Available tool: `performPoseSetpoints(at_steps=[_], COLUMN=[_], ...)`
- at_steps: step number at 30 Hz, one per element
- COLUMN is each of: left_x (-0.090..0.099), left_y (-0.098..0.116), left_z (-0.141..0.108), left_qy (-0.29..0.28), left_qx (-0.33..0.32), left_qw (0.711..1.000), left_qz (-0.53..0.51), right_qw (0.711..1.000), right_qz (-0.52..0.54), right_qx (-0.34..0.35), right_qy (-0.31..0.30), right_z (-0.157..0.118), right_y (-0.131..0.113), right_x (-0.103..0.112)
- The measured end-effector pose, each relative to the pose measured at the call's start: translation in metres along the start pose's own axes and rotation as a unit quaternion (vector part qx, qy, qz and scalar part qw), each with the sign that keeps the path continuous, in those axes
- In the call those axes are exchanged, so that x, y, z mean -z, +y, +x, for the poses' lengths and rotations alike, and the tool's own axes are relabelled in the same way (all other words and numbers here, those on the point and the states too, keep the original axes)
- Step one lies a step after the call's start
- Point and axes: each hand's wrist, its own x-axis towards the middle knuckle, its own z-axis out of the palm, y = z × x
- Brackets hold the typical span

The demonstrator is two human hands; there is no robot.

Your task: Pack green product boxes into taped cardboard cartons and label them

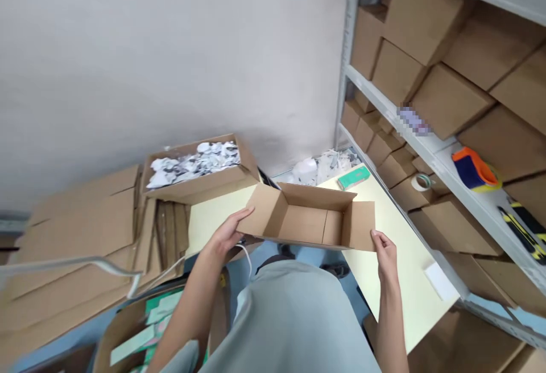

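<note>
An open cardboard box [303,224] is held up in front of my body, with its inside showing bare brown board. My left hand [230,229] pinches the flap at the box's left end. At the other end, my right hand [384,248] grips the edge of the right flap between thumb and fingers. Behind and partly under the box lies a pale yellow tabletop [375,293]. A small green box [354,178] rests on that surface, just beyond the right end of the cardboard box.
A carton [205,184] full of shredded paper [194,162] stands at left, near flattened cardboard sheets [81,225]. Lower left, a bin [106,327] holds green and white boxes. Metal shelving [384,108] on the right carries stacked cartons, a tape roll [421,182] and yellow-black cutters [522,233].
</note>
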Motion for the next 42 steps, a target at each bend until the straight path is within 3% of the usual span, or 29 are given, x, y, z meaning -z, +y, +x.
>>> performPoseSetpoints(at_steps=[7,10,14,18,22,25,28,31,34,37,40,42], left_x=[0.192,0.259,0.313,0.343,0.355,0.351,0.336,0.315,0.291,0.261,0.23,0.214], left_y=[-0.005,-0.008,-0.012,-0.025,-0.041,-0.039,-0.015,0.023,0.062,0.092,0.111,0.119], left_z=[0.038,0.045,0.051,0.061,0.072,0.071,0.063,0.061,0.079,0.111,0.14,0.152], left_qy=[0.132,0.179,0.229,0.254,0.295,0.322,0.381,0.412,0.339,0.26,0.208,0.194], left_qx=[-0.037,-0.052,-0.059,-0.071,-0.074,-0.071,-0.127,-0.224,-0.294,-0.322,-0.344,-0.355], left_qw=[0.985,0.975,0.967,0.963,0.953,0.943,0.909,0.866,0.869,0.881,0.884,0.884], left_qz=[-0.107,-0.118,-0.095,-0.062,-0.002,0.053,0.113,0.172,0.208,0.232,0.237,0.235], right_qw=[0.98,0.964,0.946,0.929,0.902,0.885,0.875,0.859,0.82,0.77,0.722,0.702], right_qz=[-0.112,-0.149,-0.187,-0.223,-0.26,-0.276,-0.292,-0.304,-0.323,-0.404,-0.506,-0.542], right_qx=[0.08,0.11,0.115,0.105,0.099,0.083,0.106,0.186,0.276,0.344,0.35,0.34], right_qy=[-0.141,-0.189,-0.239,-0.275,-0.329,-0.366,-0.37,-0.367,-0.383,-0.355,-0.318,-0.313], right_z=[0.008,0.006,-0.002,-0.008,-0.004,0.003,0.011,0.021,0.034,0.049,0.061,0.066], right_y=[-0.03,-0.034,-0.032,-0.029,-0.029,-0.034,-0.051,-0.078,-0.102,-0.115,-0.118,-0.115], right_x=[-0.207,-0.287,-0.369,-0.419,-0.444,-0.457,-0.477,-0.513,-0.566,-0.622,-0.663,-0.678])
